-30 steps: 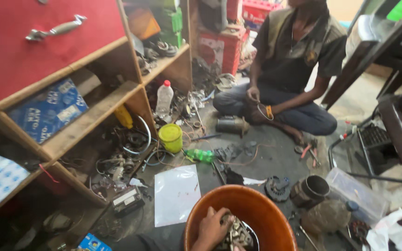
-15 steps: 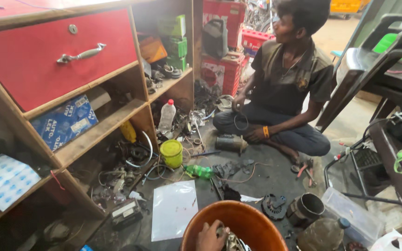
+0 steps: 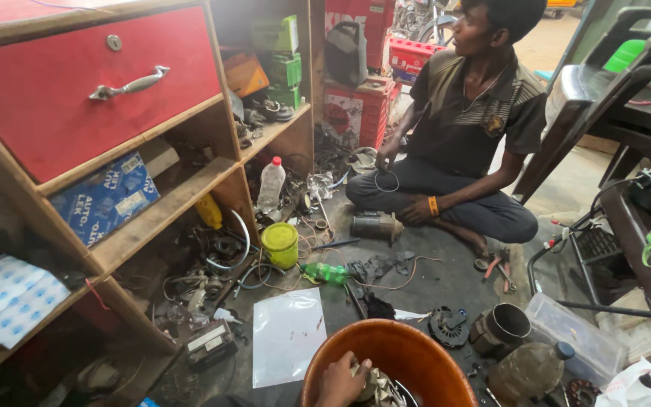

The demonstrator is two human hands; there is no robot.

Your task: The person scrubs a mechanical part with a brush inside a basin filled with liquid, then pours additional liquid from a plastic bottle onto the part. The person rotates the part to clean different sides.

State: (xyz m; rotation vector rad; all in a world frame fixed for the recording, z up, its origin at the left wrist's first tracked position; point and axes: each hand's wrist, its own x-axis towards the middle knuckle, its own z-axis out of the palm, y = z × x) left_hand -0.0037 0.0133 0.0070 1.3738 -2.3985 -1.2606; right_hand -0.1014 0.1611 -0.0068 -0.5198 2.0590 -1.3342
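left hand (image 3: 338, 382) grips metal part (image 3: 374, 386) inside orange tub (image 3: 416, 348)

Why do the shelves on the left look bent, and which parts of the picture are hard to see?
Head view: wide-lens distortion bows the wooden shelves at the edge; daylight washes out the ground behind the seated person; lower shelf corners sit in deep shadow; the hand in the orange bowl is cut off by the frame.

Dark workshop floor (image 3: 446, 264), centre of frame. On it lie a clear plastic sheet (image 3: 288, 335), green bottle (image 3: 325, 273), yellow tub (image 3: 280, 245) and orange basin (image 3: 408, 354) at the bottom edge.
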